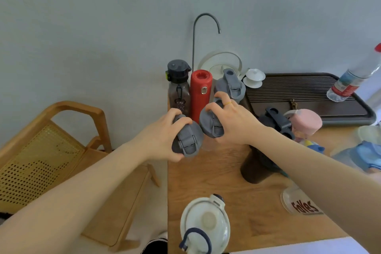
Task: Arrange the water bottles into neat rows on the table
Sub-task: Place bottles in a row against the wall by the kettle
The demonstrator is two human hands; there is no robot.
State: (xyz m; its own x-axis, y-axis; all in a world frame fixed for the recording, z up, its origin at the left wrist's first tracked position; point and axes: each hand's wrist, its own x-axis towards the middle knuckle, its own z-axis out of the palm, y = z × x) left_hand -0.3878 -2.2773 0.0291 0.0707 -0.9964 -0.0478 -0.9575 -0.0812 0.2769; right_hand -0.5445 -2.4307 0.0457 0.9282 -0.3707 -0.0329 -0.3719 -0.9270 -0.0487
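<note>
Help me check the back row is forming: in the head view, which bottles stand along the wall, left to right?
Dark clear bottle with black lid → red bottle → grey-lidded bottle. In front, the left hand and right hand each grip another grey-lidded bottle.

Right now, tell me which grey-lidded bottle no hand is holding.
The grey-lidded bottle at the back, right of the red bottle; the other two are each gripped.

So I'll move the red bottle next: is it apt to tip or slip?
The red bottle is tall and narrow, so a push near the top would probably tip it. Its smooth body may slip in a loose grip. It looks rigid, and stands tight between neighbours, so lift it straight up.
</note>
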